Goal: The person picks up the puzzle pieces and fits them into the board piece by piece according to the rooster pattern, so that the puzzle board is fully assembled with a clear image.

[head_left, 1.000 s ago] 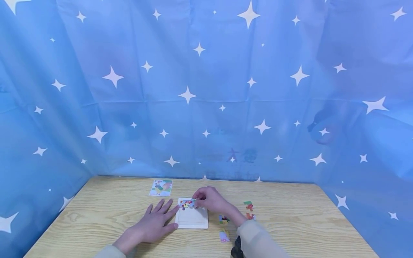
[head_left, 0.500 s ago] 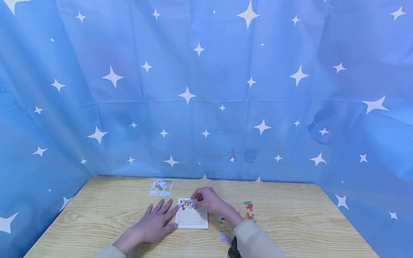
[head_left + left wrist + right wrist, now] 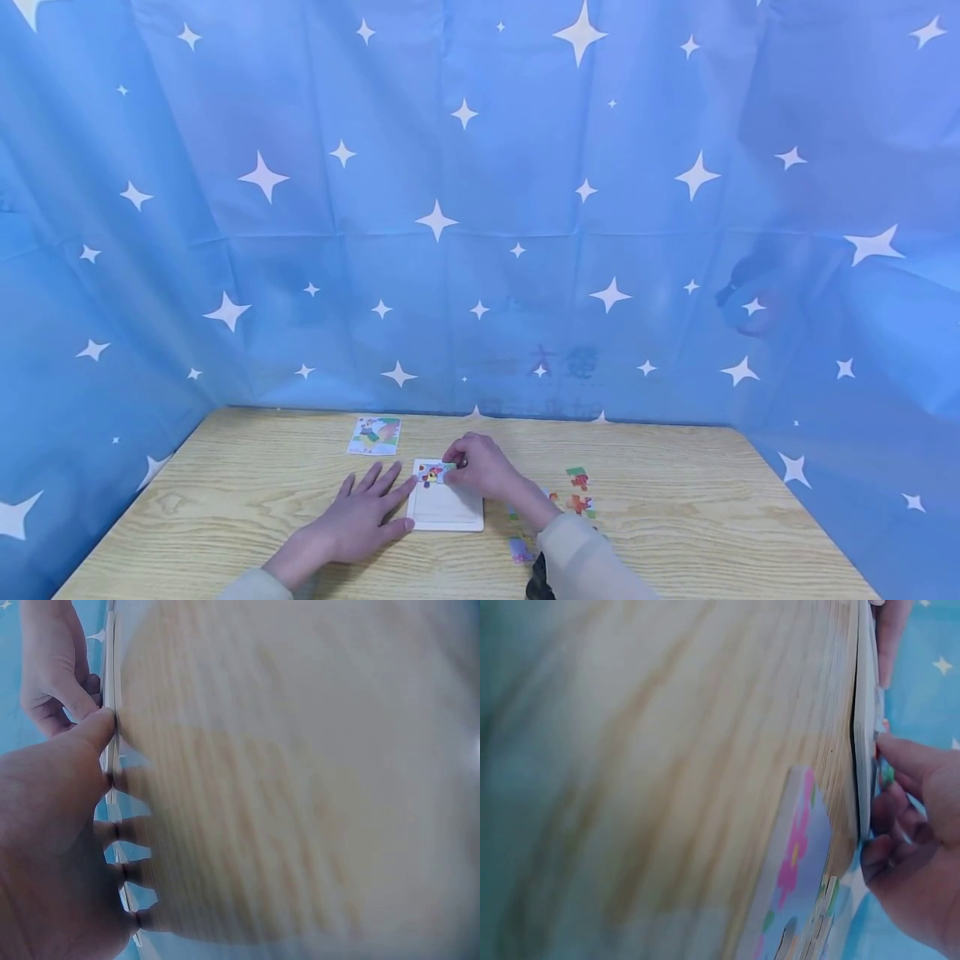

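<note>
A shallow white puzzle tray (image 3: 446,512) lies on the table. Colourful joined jigsaw pieces (image 3: 428,474) fill its upper left part. My left hand (image 3: 356,521) rests flat with spread fingers, its index finger and thumb at the tray's left edge. Over the tray's top right, my right hand (image 3: 483,468) pinches a jigsaw piece (image 3: 887,774) between thumb and fingers, right beside the joined ones. Most of that piece is hidden by the fingers; a green patch shows in the right wrist view.
Several loose jigsaw pieces (image 3: 580,503) lie right of the tray, some hidden under the right forearm. One with a pink flower (image 3: 795,862) is nearest the right wrist camera. A printed picture card (image 3: 373,437) lies behind the left hand. A blue star-patterned curtain (image 3: 480,208) hangs behind.
My right hand has shifted slightly left with the jigsaw piece, closer against the joined ones, and its forearm has swung a little left. The left hand stays put.
</note>
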Demonstrator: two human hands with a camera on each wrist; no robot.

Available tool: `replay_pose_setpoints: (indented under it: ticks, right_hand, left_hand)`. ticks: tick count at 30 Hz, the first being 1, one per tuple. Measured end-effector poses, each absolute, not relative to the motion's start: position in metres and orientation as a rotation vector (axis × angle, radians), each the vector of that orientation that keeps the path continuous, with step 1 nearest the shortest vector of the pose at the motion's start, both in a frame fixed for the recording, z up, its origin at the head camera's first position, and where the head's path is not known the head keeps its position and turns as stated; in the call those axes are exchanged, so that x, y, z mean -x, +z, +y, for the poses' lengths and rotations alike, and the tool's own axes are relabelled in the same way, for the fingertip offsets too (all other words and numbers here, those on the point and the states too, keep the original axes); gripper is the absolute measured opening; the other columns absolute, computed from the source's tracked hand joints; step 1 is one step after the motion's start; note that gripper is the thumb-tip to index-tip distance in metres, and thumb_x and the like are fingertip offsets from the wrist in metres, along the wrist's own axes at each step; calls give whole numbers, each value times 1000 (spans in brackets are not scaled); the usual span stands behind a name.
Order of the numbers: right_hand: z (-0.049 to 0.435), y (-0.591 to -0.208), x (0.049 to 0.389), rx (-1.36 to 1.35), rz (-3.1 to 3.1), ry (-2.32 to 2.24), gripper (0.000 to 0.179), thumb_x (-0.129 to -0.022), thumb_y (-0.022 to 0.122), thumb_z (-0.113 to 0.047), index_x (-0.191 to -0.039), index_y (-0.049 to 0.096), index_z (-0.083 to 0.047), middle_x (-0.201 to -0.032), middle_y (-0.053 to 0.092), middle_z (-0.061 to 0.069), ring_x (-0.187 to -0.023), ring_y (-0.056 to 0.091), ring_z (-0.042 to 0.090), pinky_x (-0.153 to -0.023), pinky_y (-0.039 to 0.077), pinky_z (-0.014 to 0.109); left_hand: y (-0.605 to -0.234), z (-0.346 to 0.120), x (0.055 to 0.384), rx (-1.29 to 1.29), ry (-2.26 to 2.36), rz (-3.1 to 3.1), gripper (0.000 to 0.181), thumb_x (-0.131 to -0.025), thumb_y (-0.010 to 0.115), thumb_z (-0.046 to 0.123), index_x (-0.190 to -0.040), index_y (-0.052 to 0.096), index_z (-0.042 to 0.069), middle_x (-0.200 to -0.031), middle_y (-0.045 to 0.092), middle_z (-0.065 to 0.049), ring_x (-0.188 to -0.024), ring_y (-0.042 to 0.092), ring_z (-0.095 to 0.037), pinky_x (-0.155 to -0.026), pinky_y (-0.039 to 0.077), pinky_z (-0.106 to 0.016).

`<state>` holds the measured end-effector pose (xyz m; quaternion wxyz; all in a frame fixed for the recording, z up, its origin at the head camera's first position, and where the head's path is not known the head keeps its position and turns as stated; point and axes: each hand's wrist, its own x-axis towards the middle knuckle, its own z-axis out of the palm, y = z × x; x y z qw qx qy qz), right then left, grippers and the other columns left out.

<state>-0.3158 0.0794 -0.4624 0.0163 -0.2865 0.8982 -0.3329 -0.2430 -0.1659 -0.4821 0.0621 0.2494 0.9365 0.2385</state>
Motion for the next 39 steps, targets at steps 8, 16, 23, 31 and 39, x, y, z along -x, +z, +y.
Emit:
replay_pose_setpoints:
  ticks: [8, 16, 23, 31, 39]
  right_hand:
    - [79, -460, 314, 883, 2819, -1015, 12, -86, 83, -7, -96, 76, -7, -88, 62, 0, -80, 56, 10, -72, 48, 27]
    - [79, -461, 315, 906, 2832, -997, 14, -85, 82, -5, -97, 77, -9, -86, 61, -1, -80, 57, 13, -72, 46, 27]
    - [79, -463, 316, 924, 2844, -969, 10, -86, 81, -6, -95, 80, -11, -86, 61, -3, -82, 57, 14, -74, 45, 28]
    - [81, -463, 315, 889, 2811, -923, 9, -90, 81, -16, -98, 82, -16, -96, 61, -7, -90, 56, 15, -77, 44, 30]
    - [83, -464, 316, 925, 2793, -895, 14, -92, 79, -14, -105, 82, -15, -98, 60, -5, -87, 55, 15, -73, 43, 27]
  left_hand:
    - [-473, -164, 237, -755, 717, 2820, 69, -105, 50, 55, -158, 43, 11, -165, 27, -22, -151, 15, -51, -109, 9, -79]
    - [-479, -164, 241, -758, 715, 2831, 69, -105, 48, 56, -158, 42, 12, -166, 25, -21, -151, 14, -50, -110, 10, -79]
    - [-481, -165, 241, -778, 733, 2835, 72, -104, 45, 60, -158, 42, 12, -165, 26, -22, -151, 14, -51, -109, 10, -80]
    - [-479, -165, 239, -793, 719, 2843, 69, -105, 47, 57, -158, 42, 13, -164, 27, -25, -149, 15, -55, -106, 9, -82]
    - [-463, -161, 232, -757, 700, 2804, 67, -105, 53, 49, -157, 42, 8, -164, 27, -25, -149, 16, -54, -107, 11, -82]
